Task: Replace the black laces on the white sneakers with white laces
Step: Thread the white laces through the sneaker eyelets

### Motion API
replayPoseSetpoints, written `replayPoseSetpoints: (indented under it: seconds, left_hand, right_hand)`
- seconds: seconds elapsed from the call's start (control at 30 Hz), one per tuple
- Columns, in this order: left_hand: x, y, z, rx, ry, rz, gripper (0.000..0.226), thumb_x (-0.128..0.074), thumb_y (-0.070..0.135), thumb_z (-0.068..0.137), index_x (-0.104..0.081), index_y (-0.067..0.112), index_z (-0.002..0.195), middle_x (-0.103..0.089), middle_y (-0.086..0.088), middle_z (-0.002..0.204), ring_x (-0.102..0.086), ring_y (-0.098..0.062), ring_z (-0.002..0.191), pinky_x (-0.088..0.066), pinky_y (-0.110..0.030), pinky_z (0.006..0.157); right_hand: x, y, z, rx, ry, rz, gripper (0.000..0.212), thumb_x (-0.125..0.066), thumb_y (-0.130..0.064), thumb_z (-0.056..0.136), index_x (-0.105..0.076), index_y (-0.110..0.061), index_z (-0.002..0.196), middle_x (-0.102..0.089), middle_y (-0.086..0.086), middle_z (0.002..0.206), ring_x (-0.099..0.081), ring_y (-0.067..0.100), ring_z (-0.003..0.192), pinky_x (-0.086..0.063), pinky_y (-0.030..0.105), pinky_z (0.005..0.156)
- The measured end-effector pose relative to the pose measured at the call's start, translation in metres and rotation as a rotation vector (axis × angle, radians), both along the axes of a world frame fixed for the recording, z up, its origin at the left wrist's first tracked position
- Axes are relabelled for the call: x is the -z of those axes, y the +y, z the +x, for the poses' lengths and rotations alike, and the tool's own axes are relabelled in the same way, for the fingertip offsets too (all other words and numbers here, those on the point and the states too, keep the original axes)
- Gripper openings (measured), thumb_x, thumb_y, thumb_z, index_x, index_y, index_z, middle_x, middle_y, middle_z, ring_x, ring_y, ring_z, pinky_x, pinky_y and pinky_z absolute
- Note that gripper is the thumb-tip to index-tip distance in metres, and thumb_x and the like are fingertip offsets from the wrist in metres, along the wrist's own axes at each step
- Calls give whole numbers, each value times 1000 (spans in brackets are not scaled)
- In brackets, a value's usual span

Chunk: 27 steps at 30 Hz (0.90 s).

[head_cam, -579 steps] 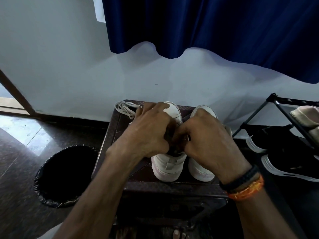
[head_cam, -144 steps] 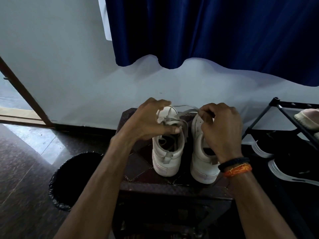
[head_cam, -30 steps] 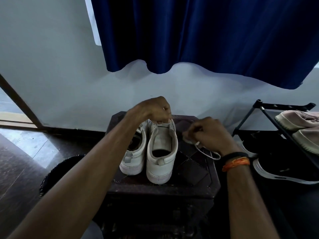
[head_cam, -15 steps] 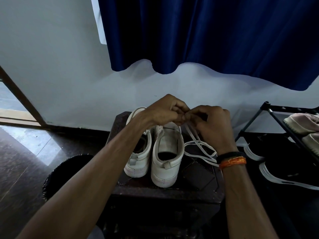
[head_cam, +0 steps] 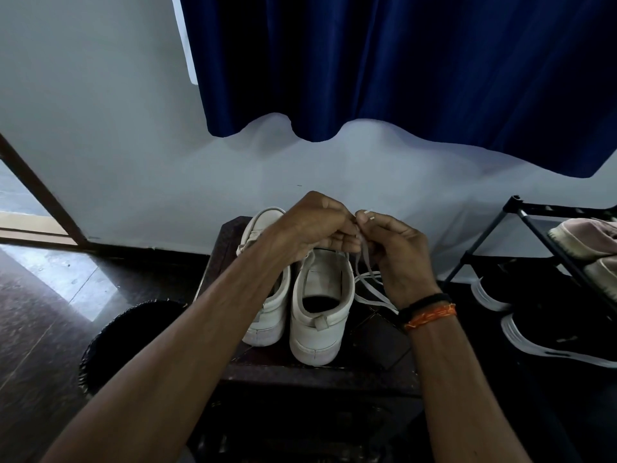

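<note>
Two hands, left (head_cam: 314, 225) and right (head_cam: 394, 252), pinch a lace (head_cam: 365, 279) above unbranded sneakers (head_cam: 320, 305); they've edged apart since a moment ago.

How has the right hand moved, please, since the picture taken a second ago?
Yes. The right hand rose from the table's right side to meet the left hand, pinching the white lace.

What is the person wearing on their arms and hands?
Both forearms are bare, with no sleeves showing and no gloves. The left hand has nothing on it or on its wrist. The right hand wears two bands on the wrist: a black band nearer the hand and an orange thread band just behind it. I can't see any rings.
</note>
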State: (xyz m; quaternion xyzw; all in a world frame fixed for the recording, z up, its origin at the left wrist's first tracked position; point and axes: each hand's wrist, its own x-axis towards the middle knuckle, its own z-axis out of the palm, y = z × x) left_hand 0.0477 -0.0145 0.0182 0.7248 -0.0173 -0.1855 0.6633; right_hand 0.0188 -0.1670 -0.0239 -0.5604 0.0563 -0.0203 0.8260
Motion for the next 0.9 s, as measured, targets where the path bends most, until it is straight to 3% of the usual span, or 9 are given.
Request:
replayPoseSetpoints:
  seconds: [0.13,0.33,0.47,0.6,0.7,0.77,0.9]
  left_hand:
    - [2,-1,-1,-53,40,-17,7,-65,-12,87,-70,-8,86,-73,-25,87,-75,-32,77,-64,-34,75]
    - [8,-2,-1,-55,-5,106,12,-67,-9,88,-68,-18,95,-73,-29,95,-77,-34,84,-61,-45,88]
    - [7,-3,-3,-25,-48,148,12,-66,-8,90,-69,-18,97,-73,-29,99,-76,-34,87,-61,-42,88]
    - [2,3,3,-12,-127,266,8,-68,-4,88,-75,-4,92,-77,-17,86,-77,-28,80,-63,-35,81]
    - [2,11,9,-36,-336,570,13,-70,1,85,-79,10,89,-76,3,83,-71,-9,75,-57,-20,71]
    - [6,15,10,19,-357,676,15,-73,2,81,-80,11,90,-76,4,89,-69,-6,82,-52,-15,64]
    - [17,14,13,81,-329,794,12,-75,5,74,-81,12,82,-78,1,85,-73,-15,86,-63,-36,78]
  right_hand:
    - [5,3,2,28,-26,-19,16,-74,-2,86,-76,4,101,-77,19,96,-73,27,87,-62,36,82]
    - [8,3,3,-17,-72,-197,13,-75,-8,88,-78,-2,100,-79,14,93,-76,23,85,-61,32,73]
    - [16,1,10,88,-133,-364,12,-78,-14,88,-80,-6,96,-79,11,91,-76,29,92,-61,50,88]
    - [20,-2,12,168,-161,-439,8,-76,-19,91,-81,-13,93,-79,5,85,-76,26,85,-61,53,86]
    - [23,-9,14,148,-184,-729,11,-74,-14,91,-82,-21,91,-78,-5,80,-76,14,78,-63,46,80]
    - [24,-12,13,93,-205,-985,20,-71,-8,87,-82,-25,90,-76,-11,76,-73,8,75,-61,38,77]
    - [17,-9,8,25,-356,-1247,20,-70,-10,80,-83,-21,89,-79,-3,84,-71,17,78,-45,24,68]
